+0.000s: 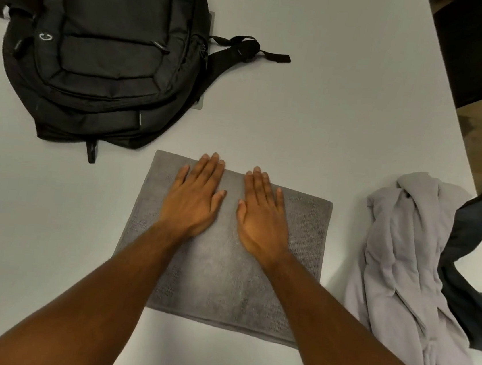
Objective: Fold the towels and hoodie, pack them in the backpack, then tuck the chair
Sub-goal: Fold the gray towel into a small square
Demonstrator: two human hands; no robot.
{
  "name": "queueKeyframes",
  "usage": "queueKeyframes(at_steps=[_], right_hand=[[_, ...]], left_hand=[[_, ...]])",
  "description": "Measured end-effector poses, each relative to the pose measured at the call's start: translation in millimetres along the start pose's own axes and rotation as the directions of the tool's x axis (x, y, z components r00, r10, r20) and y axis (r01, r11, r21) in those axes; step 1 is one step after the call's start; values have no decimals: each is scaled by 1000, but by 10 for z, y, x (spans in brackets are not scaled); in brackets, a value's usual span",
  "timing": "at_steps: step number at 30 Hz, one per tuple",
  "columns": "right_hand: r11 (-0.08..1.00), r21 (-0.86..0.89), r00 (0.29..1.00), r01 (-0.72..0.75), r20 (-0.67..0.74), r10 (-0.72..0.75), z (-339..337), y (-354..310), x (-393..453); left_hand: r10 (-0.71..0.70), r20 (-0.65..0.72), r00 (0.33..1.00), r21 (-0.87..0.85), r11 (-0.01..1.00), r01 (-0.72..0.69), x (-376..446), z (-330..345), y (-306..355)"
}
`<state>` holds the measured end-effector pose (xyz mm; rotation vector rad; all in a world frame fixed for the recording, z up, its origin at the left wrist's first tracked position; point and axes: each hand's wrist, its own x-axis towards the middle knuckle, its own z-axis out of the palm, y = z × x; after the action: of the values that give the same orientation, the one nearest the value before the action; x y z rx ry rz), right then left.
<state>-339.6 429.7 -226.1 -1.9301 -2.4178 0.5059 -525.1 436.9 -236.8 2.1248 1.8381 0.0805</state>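
Grey towel (225,255) lies folded under both flat, open hands, left (193,195) and right (263,212), while hoodie (403,276) stays crumpled and backpack (99,46) unpacked.

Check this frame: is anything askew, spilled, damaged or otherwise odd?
Nothing spilled or damaged. Both hands, left and right, press flat on the folded towel. The only untidy spot: the hoodie lies crumpled at the table's right edge, over a dark cloth hanging past it.
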Motion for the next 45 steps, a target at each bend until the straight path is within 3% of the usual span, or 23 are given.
queueKeyframes(at_steps=[5, 12, 17, 29, 37, 41, 45], right_hand=[[996, 28, 996, -80, -44, 81, -94, 521, -129], [977, -12, 973, -212, -100, 210, -232, 1066, -324], [983, -24, 931, -182, -327, 164, -349, 1099, -312], [973, 45, 844, -227, -489, 219, -945, 1016, -85], [986, 35, 866, -163, -474, 160, -941, 881, -657], [996, -30, 873, -80, -484, 55, -700, 862, -1180], [993, -118, 898, 14, -436, -64, -403, 921, -1585]], left_hand=[[-72, -36, 997, -33, 997, 71, -12, -139, -360], [-99, -209, 973, -38, 995, 94, -7, -236, -613], [-160, -262, 952, -8, 986, 164, 90, -439, -541], [-149, -440, 885, -18, 987, 157, 83, -1020, -484], [-148, -466, 872, -86, 989, 122, -643, -880, -464], [-214, -450, 867, -185, 972, 144, -1233, -623, -437], [-180, -429, 885, -179, 977, 112, -1629, -389, -449]])
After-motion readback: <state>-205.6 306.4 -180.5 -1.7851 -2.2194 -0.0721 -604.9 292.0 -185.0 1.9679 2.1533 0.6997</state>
